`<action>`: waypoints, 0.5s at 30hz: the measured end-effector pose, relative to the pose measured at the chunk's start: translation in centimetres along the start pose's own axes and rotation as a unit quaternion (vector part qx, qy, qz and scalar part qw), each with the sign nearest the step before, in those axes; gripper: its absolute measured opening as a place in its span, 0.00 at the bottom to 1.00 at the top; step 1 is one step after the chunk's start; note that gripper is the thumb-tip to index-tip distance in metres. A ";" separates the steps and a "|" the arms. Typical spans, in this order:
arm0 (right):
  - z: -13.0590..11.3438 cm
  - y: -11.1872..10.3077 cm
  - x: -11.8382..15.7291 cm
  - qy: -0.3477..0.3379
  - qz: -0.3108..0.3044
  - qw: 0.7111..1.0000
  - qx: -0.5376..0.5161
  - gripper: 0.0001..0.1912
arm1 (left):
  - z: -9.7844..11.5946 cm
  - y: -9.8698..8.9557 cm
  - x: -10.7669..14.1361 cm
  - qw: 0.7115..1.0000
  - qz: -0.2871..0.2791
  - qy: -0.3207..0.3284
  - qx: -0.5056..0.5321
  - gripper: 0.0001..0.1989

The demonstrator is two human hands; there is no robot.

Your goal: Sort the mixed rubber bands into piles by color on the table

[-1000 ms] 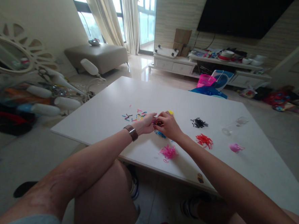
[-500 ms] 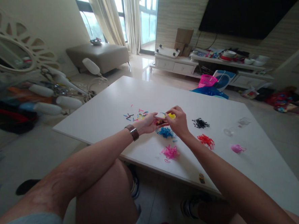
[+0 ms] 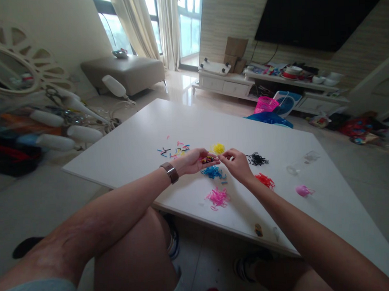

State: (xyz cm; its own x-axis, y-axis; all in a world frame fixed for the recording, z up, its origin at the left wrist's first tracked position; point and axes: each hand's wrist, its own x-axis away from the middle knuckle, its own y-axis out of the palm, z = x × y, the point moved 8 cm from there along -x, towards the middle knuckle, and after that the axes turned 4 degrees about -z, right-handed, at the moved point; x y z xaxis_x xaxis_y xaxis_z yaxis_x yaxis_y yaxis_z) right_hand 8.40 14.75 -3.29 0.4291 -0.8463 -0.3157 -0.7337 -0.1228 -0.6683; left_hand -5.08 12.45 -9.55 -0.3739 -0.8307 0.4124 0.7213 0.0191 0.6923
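Note:
My left hand [image 3: 195, 161] is cupped palm up over the white table [image 3: 141, 131], with small dark, red and yellow bands [image 3: 208, 160] in it. At its fingertips, my right hand [image 3: 235, 162] is pinched; whatever it grips is too small to make out. A yellow pile [image 3: 218, 149] lies just beyond the hands. Nearer me are a blue pile [image 3: 212, 172] and a pink pile [image 3: 218, 197]. Black bands [image 3: 258, 159] and red bands [image 3: 264, 180] lie right of my right hand. Loose mixed bands [image 3: 178, 151] are scattered beyond my left wrist.
Clear plastic pieces [image 3: 294, 169] and a pink object [image 3: 304, 190] lie at the table's right side. A small yellow and dark item [image 3: 258, 230] is by the near edge. White lamp shades [image 3: 85, 133] stand left of the table; a pink basket [image 3: 266, 104] is behind it.
My right hand has drawn slightly lower and away from over the yellow pile, which now shows more fully. The bands in my left palm are more visible. The whole view has shifted slightly.

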 end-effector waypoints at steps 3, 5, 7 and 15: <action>-1.0 0.9 -0.2 0.014 -0.041 0.999 0.001 0.07 | -0.5 -0.1 -0.5 1.000 0.010 0.004 -0.028 0.11; -1.2 1.3 -0.2 0.027 -0.050 0.998 0.014 0.04 | -0.9 -0.1 -0.8 0.999 0.007 0.006 -0.044 0.10; -1.3 1.4 -0.2 0.031 -0.051 0.998 0.023 0.04 | -1.2 0.1 -1.0 0.999 -0.002 0.013 -0.051 0.11; -0.2 0.1 -0.4 0.050 -0.042 0.998 -0.009 0.05 | -1.4 0.3 -0.9 1.000 -0.004 0.002 -0.016 0.12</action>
State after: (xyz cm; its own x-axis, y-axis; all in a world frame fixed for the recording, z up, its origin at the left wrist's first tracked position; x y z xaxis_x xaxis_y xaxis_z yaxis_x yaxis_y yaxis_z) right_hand 8.02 15.01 -3.14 0.4355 -0.8801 -0.1893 -0.7072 -0.2044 -0.6768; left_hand -3.72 12.44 -10.56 -0.3782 -0.8328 0.4042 0.7363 -0.0060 0.6766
